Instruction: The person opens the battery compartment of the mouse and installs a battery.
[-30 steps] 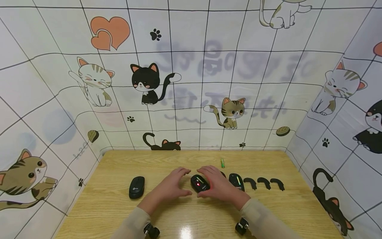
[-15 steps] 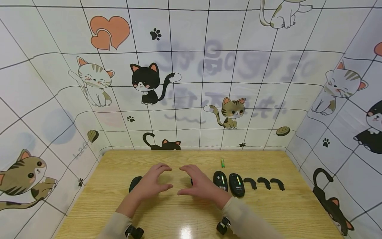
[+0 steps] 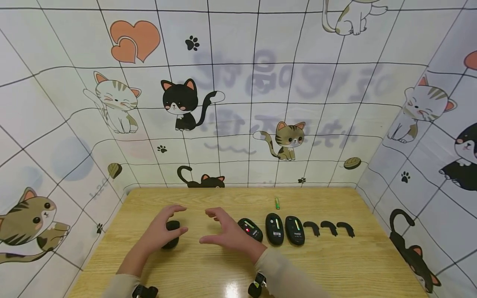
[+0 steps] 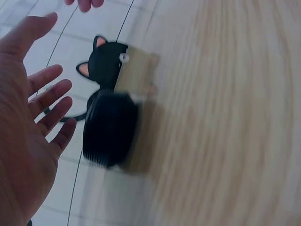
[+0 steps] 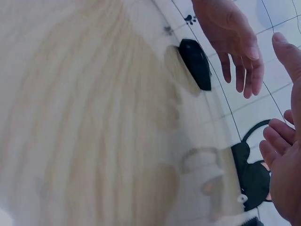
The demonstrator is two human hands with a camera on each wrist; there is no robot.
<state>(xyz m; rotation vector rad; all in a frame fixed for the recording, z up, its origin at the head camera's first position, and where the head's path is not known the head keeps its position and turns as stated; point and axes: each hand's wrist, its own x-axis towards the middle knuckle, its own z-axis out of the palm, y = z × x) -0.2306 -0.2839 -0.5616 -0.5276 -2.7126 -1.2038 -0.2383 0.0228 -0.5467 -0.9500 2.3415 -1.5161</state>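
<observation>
My left hand (image 3: 158,231) hovers over a black computer mouse (image 3: 171,244) at the left of the table, thumb and fingers spread and holding nothing. It hides part of this mouse in the head view. The left wrist view has the mouse (image 4: 110,129) upright on the wood, apart from the fingers (image 4: 56,115). Over the table's middle, my right hand (image 3: 229,232) is held with thumb and fingers apart, nothing between them. Just right of it lies an upturned mouse (image 3: 252,228) with a red light and an uncovered battery slot.
Two more upturned mice (image 3: 275,229) (image 3: 295,230) lie farther right, a battery showing in each. Beyond them are three curved black covers (image 3: 312,228) in a row. A loose green battery (image 3: 277,203) lies toward the back of the wooden table (image 3: 208,269), before a cat-print backdrop (image 3: 238,91).
Both hands have moved left, away from the upturned mouse with the red light. The left hand has come over the left mouse; the upturned mice are uncovered to view.
</observation>
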